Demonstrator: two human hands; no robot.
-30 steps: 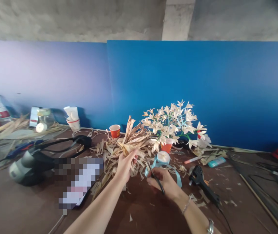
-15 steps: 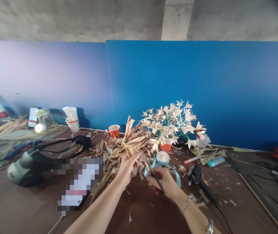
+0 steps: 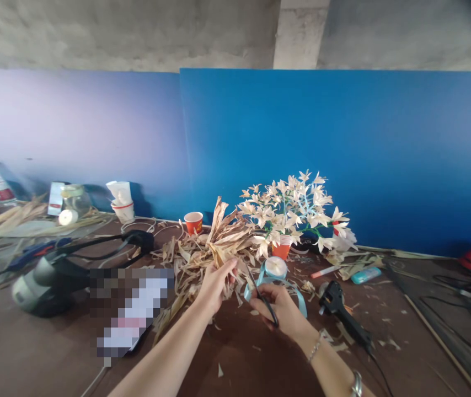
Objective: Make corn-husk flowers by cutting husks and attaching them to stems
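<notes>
left hand (image 3: 215, 284): half-closed beside husks (image 3: 229, 237), hold unclear | right hand (image 3: 284, 311): curled round scissors (image 3: 267, 303), likely for control | flowers (image 3: 290, 220): cup (image 3: 279, 251) near bench's (image 3: 239, 364) back edge likely supports them

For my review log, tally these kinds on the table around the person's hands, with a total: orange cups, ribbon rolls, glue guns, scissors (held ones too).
Orange cups: 2
Light blue ribbon roll: 1
Black glue gun: 1
Scissors, in the right hand: 1
Total: 5
</notes>
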